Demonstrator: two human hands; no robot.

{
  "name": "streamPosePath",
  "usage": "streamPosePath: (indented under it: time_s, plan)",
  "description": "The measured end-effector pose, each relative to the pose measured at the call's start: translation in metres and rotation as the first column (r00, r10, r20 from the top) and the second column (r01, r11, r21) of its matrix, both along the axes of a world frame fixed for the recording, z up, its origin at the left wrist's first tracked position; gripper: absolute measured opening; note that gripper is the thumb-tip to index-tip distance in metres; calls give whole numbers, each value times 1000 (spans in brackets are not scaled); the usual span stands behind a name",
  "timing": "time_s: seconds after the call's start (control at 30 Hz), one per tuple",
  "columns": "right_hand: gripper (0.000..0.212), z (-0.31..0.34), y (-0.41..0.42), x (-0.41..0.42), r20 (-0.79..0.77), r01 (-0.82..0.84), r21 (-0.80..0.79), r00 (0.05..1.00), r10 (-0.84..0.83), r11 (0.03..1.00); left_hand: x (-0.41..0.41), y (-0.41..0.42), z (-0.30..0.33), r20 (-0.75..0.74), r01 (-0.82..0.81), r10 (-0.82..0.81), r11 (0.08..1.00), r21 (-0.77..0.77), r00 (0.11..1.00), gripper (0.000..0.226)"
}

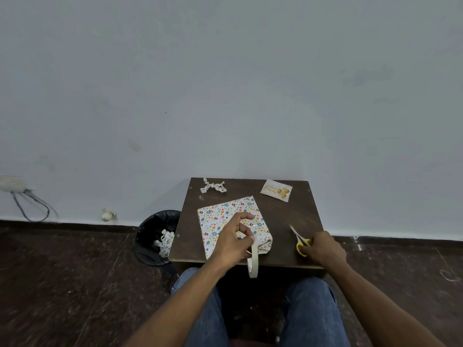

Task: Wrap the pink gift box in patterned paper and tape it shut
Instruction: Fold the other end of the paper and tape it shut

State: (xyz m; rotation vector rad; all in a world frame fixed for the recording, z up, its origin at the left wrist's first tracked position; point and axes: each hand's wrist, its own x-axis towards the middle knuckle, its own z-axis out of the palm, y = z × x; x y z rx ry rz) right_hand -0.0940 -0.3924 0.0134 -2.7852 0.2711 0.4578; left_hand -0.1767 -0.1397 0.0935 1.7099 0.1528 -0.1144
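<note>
Meanwhile my left hand [231, 240] gripped the tape roll [253, 261] over the wrapped box [220, 219]; my right hand [322, 247], at three o'clock, clutched the scissors [299, 240], ready, I judged, for cutting a strip.

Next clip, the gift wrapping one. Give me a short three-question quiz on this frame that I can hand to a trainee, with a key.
1. True or false: the scissors lie untouched at the far edge of the table.
2. Which thing hangs from the left hand? A) the tape roll B) the birthday card C) the paper bow
3. Fill in: scraps of patterned paper lie in the ____ on the floor left of the table.

Key
1. False: the right hand is on their yellow handles, near the table's front right.
2. A. It hangs over the front edge, in front of the wrapped box.
3. Bin.
</note>
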Motion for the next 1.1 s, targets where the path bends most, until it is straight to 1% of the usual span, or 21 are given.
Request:
streamPosePath:
  time_s: [0.1, 0.17, 0.33, 0.4, 0.47, 0.5, 0.53, 0.57, 0.6, 0.63, 0.67, 0.73, 0.77, 0.8, 0.87, 0.9, 0.93, 1.03, 1.1]
  plan:
    - [40, -1, 8, -1, 3, 8, -49, 1000, -7, 999, 2, 1, 1, 2, -8, 8, 1000, 16, 1000, 50]
    - [38, -3, 10, 2, -22, -1, -53, 1000, 0, 999, 2, 3, 0, 5, -11, 11, 1000, 29, 1000, 52]
    - [34, -13, 5, 13, -143, 12, 64, 990, -3, 998, 3, 2, -3, 26, -29, 29, 1000, 4, 999, 52]
    - [30, -13, 7, 16, -173, 21, 79, 985, -7, 997, 3, 2, -4, 38, -62, 62, 998, -3, 997, 49]
    - [29, -10, 10, 13, -182, 45, 60, 983, -33, 997, 4, 1, -7, 44, -88, 88, 996, -8, 995, 46]
    - [29, -8, 12, 10, -144, 49, 35, 989, -44, 998, 5, 0, -8, 48, -100, 101, 995, -12, 994, 45]
    - [26, -4, 15, 7, -66, 41, 19, 997, -40, 999, 5, 0, -8, 49, -112, 113, 994, -17, 992, 44]
    - [21, 1, 20, 4, 33, 21, 39, 999, -22, 999, 5, -1, -8, 50, -122, 123, 992, -22, 991, 43]
    - [20, 5, 25, 1, 139, -21, 108, 990, 6, 994, 5, -2, -9, 47, -132, 133, 991, -26, 990, 43]
    - [23, 12, 31, -4, 214, -79, 209, 976, 33, 975, 6, -3, -9, 43, -145, 146, 989, -29, 988, 43]
    - [24, 19, 38, -10, 248, -147, 331, 967, 64, 932, 7, -4, -10, 42, -162, 163, 986, -32, 986, 43]
    - [17, 31, 51, -22, 238, -277, 547, 956, 170, 790, 9, -4, -12, 48, -198, 199, 980, -39, 979, 41]
    - [17, 36, 57, -29, 227, -329, 597, 944, 239, 731, 10, -4, -14, 48, -212, 214, 976, -45, 976, 40]
    - [22, 41, 63, -35, 229, -378, 616, 925, 302, 691, 11, -4, -14, 45, -224, 227, 973, -56, 973, 40]
    - [40, 44, 71, -47, 261, -459, 608, 886, 383, 648, 11, -3, -14, 31, -249, 252, 965, -85, 967, 41]
    - [46, 43, 75, -51, 287, -494, 588, 868, 406, 641, 11, -3, -14, 26, -261, 265, 960, -99, 964, 42]
    - [49, 42, 80, -54, 315, -523, 565, 851, 420, 638, 11, -3, -15, 24, -274, 278, 955, -111, 960, 42]
    - [53, 32, 93, -58, 413, -586, 454, 806, 424, 671, 11, -4, -15, 15, -309, 314, 940, -146, 949, 47]
    - [50, 24, 98, -59, 499, -619, 400, 766, 406, 676, 12, -5, -16, 19, -326, 333, 933, -151, 943, 48]
